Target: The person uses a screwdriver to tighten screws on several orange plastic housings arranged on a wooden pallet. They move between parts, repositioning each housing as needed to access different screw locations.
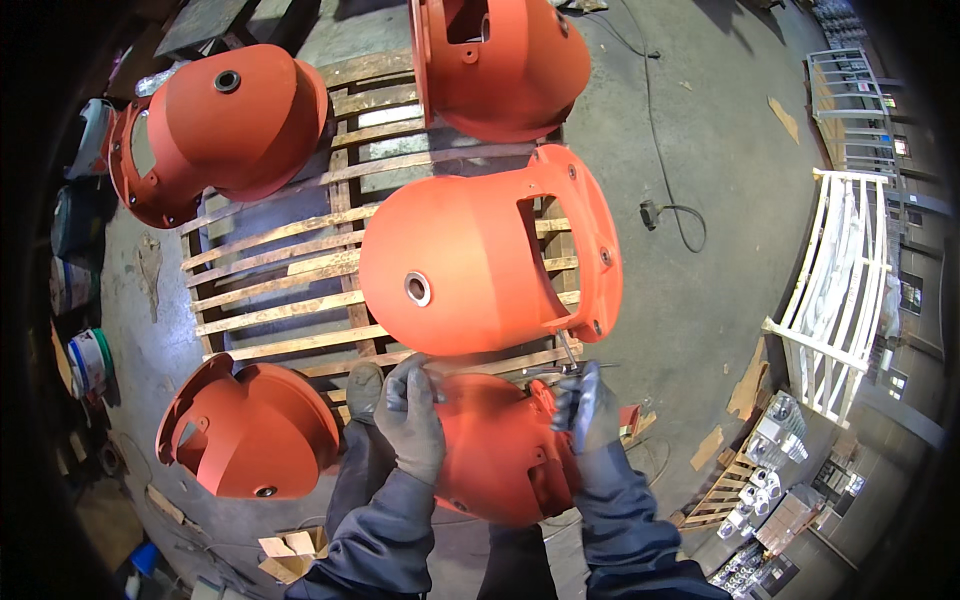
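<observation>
Orange-red housing (465, 265) over slatted pallet (280, 314), grey floor (715, 310) around, left hand (412, 422) curled, right hand (588, 408) blurred, grips unclear

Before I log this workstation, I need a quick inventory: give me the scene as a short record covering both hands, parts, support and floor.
Left hand: grey-gloved left hand, fingers curled; grip contents unclear
Right hand: grey-gloved right hand, at a thin metal rod; blurred, hold unclear
Between forearms: orange-red hollow rounded housing
Beyond hands: larger-looking orange-red housing with a rectangular opening
Other housings: three, at upper left, top and lower left
Support: brown slatted wooden pallet
Floor: grey, with black plugged cable
</observation>
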Available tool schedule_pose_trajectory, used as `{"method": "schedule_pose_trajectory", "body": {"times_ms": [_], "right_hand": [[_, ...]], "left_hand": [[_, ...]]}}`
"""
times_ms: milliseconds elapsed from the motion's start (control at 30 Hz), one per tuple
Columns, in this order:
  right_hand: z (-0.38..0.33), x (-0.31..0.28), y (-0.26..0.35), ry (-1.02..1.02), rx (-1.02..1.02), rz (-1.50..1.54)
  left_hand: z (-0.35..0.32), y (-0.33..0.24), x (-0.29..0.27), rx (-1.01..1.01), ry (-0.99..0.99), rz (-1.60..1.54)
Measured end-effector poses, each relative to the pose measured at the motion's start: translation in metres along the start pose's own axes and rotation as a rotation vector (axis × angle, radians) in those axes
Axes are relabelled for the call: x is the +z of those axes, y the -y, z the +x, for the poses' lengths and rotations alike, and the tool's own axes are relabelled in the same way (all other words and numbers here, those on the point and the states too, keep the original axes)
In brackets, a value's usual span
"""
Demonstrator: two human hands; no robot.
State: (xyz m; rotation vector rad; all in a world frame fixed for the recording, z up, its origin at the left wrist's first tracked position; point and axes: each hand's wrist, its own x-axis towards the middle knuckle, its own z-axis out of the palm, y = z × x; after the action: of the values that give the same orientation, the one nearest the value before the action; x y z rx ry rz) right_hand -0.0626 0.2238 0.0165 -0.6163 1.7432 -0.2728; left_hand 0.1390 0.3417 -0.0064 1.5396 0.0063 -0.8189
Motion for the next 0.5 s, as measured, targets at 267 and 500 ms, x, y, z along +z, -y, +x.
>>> {"method": "schedule_pose_trajectory", "body": {"times_ms": [267, 500], "right_hand": [[-0.008, 0.018, 0.059, -0.072, -1.152, -1.489], [0.039, 0.043, 0.022, -0.196, -0.835, -0.624]], "left_hand": [[0.003, 0.001, -0.01, -0.042, 0.023, -0.075], [0.008, -0.006, -0.016, -0.106, -0.021, -0.108]]}}
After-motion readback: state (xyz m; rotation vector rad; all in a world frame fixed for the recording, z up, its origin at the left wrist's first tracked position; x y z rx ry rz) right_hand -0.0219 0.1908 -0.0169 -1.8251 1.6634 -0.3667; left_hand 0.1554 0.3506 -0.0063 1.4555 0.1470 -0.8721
